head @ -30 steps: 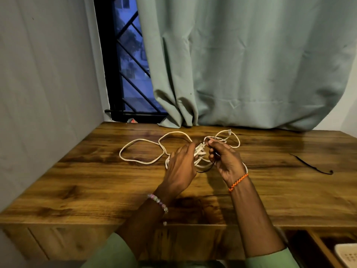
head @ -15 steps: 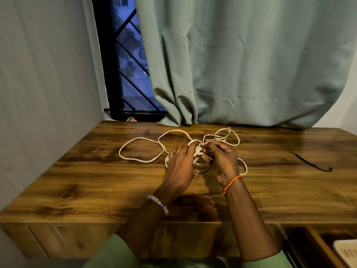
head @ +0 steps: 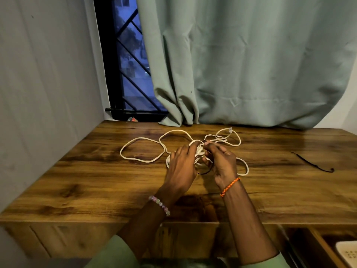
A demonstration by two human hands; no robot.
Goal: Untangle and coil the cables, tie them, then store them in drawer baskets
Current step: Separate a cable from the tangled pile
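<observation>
We have both hands at the knot in the middle of the white cable (head: 146,149), which sprawls across the wooden desk (head: 77,180): our left hand (head: 182,167) curls its fingers into the bundle, our right hand (head: 222,161) pinches a strand, perhaps the thin dark loop below. Slack loops run left and toward the curtain (head: 251,64). A black tie (head: 313,163) lies well to the right; a white basket (head: 347,254) sits in the open drawer.
</observation>
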